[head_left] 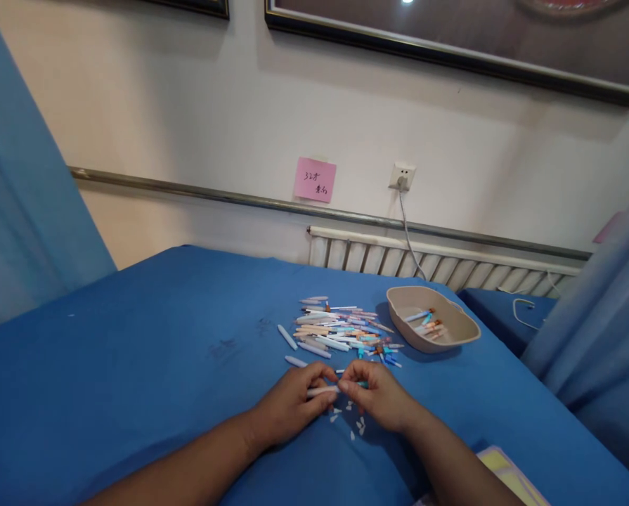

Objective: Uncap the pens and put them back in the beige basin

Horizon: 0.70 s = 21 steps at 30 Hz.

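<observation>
My left hand [293, 399] is closed around a pale pen barrel [322, 391] held level above the blue cloth. The fingers of my right hand [378, 393] pinch the right end of this pen, where a teal part [363, 384] shows beside the fingertips. Whether the teal part is joined to the barrel is hidden by the fingers. Below the hands lie several small white tips [361, 424]. Just beyond them, a loose pile of pen parts [327, 327] in white, peach, grey and blue spreads out, with teal and brown pieces [380, 350] at its right edge.
A beige basin [464, 337] holding several pen parts [424, 323] stands right of the pile. Blue cloth [150, 351] covers the table. Yellow and white paper [509, 474] lies near my right forearm. A radiator [377, 256], cable [407, 228] and blue curtains [609, 316] border the table.
</observation>
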Available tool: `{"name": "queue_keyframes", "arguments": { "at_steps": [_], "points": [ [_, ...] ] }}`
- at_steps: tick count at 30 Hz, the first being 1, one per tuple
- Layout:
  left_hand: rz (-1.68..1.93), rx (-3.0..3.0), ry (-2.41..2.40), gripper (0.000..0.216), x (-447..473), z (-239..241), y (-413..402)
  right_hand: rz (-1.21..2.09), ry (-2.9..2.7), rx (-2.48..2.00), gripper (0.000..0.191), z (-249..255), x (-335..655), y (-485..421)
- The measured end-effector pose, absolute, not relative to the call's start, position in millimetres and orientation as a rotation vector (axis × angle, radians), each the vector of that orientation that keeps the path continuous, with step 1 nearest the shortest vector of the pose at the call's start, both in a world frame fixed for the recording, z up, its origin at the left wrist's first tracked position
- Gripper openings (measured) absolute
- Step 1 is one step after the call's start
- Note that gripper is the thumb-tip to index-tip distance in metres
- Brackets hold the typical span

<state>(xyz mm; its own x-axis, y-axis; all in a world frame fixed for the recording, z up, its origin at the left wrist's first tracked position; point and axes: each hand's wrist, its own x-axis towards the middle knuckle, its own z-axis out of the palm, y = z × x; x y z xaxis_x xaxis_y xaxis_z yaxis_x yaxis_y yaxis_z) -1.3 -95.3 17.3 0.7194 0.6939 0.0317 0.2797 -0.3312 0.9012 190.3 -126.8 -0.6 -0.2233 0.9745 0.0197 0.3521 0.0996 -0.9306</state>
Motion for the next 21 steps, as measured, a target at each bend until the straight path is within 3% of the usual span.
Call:
{"name": "queue_keyframes", "arguments": {
  "at_steps": [8,13,21],
  "points": [
    [0.533,2.077,0.766,0.016,-5,17,-92,0.935,-1.689,-1.294,0.022,7,190,-127],
    [0.57,1.761,0.789,0.026,-2,15,-86,0.506,-1.577,-1.743,0.024,4,244,-108],
    [0.708,1.515,0.854,0.031,-2,14,-75,0.355,-1.68,-1.992,0.015,-1,283,-104]
  ]
}}
